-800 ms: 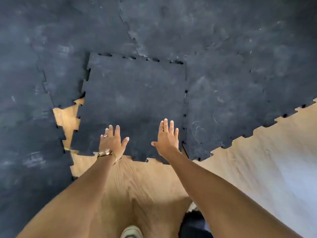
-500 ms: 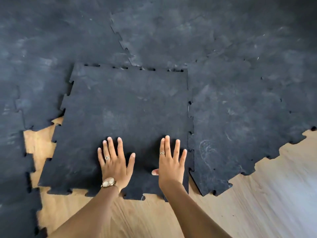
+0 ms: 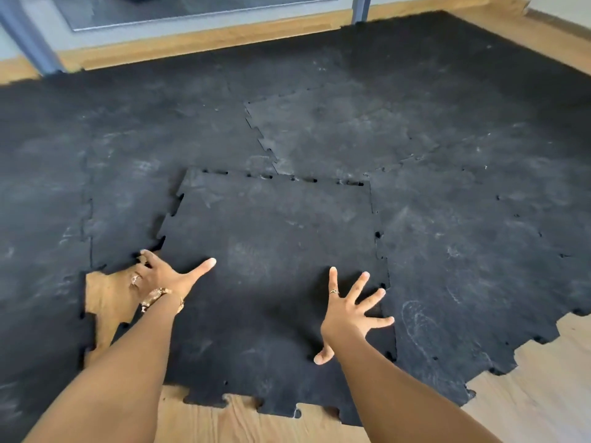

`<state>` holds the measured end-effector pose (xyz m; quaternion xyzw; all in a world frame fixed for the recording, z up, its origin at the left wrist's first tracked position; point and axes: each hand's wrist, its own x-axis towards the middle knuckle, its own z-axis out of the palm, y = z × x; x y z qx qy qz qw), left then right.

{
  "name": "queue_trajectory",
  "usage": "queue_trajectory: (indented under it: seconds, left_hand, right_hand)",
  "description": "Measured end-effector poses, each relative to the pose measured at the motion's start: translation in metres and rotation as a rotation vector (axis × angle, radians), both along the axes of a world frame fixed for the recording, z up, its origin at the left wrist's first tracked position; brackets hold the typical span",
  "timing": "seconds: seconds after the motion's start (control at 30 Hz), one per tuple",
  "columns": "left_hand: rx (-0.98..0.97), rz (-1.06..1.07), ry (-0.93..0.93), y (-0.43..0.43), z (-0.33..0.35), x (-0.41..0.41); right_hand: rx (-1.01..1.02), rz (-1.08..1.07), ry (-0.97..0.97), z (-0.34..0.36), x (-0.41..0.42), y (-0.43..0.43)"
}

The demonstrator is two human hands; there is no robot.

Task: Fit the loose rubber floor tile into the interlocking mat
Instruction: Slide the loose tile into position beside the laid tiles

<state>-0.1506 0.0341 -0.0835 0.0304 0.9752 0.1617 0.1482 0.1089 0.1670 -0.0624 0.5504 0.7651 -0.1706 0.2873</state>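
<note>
Loose tile (image 3: 271, 276) sits in the notch of the interlocking mat (image 3: 463, 235), skewed: its far and right teeth ride beside or on the mat's, not seated, while wood floor (image 3: 105, 298) shows in a wedge at its 9 o'clock. Left hand (image 3: 160, 276) hooks that 9 o'clock edge, fingers curled at the rim and thumb on top, probably to steer it; right hand (image 3: 348, 314) lies flat, fingers spread, holding nothing, likely pressing toward the 3 o'clock seam. Only the wedge and the bare floor at 6 o'clock leave room to shift.

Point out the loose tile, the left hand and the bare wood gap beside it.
loose tile (image 3: 275, 251), head view, middle of its top.
left hand (image 3: 163, 276), head view, back of hand.
wood gap (image 3: 107, 298), head view, bare floor.
</note>
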Motion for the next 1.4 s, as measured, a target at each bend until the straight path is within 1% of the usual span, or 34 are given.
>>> queue_trajectory:
  seconds: [0.1,0.17,0.3,0.4,0.47,0.5,0.6,0.67,0.77,0.9,1.0,1.13,1.23,1.4]
  left_hand:
    - [-0.173,-0.100,-0.011,-0.004,0.015,-0.018]
    - [-0.250,-0.192,-0.047,-0.012,0.028,-0.032]
    - [-0.241,-0.289,-0.045,-0.035,0.061,-0.028]
    - [-0.269,-0.333,0.012,-0.072,0.081,-0.003]
    - [-0.183,-0.289,0.005,-0.103,0.078,0.014]
    - [-0.165,-0.250,-0.042,-0.119,0.072,0.022]
    - [-0.219,-0.128,-0.199,-0.163,0.048,0.050]
    - [-0.196,-0.072,-0.226,-0.178,0.035,0.065]
    - [-0.178,-0.039,-0.232,-0.184,0.034,0.077]
    - [-0.198,-0.027,-0.234,-0.190,0.040,0.086]
    - [-0.225,-0.015,-0.265,-0.204,0.039,0.100]
    - [-0.288,-0.033,-0.258,-0.205,0.046,0.108]
    - [-0.345,-0.006,-0.249,-0.199,0.052,0.110]
    - [-0.417,0.003,-0.230,-0.188,0.051,0.123]
  right_hand:
    - [0.039,-0.013,0.034,-0.002,0.000,-0.002]
    - [0.064,0.008,0.073,-0.002,0.007,0.000]
    - [0.105,0.046,0.149,0.004,0.026,-0.008]
    - [0.148,0.063,0.134,0.020,0.035,-0.027]
    - [0.157,0.068,0.097,0.025,0.036,-0.037]
    - [0.142,0.057,0.074,0.028,0.035,-0.040]
    - [0.056,-0.003,0.031,0.029,0.039,-0.040]
    - [0.021,-0.006,0.027,0.030,0.044,-0.039]
    - [0.005,0.012,0.030,0.036,0.043,-0.040]
    - [-0.018,-0.116,0.142,0.043,0.039,-0.035]
    - [-0.037,-0.143,0.189,0.043,0.038,-0.034]
    - [0.005,-0.112,0.132,0.037,0.039,-0.041]
    - [0.048,-0.072,0.078,0.032,0.037,-0.045]
    - [0.110,-0.101,0.115,0.029,0.034,-0.047]
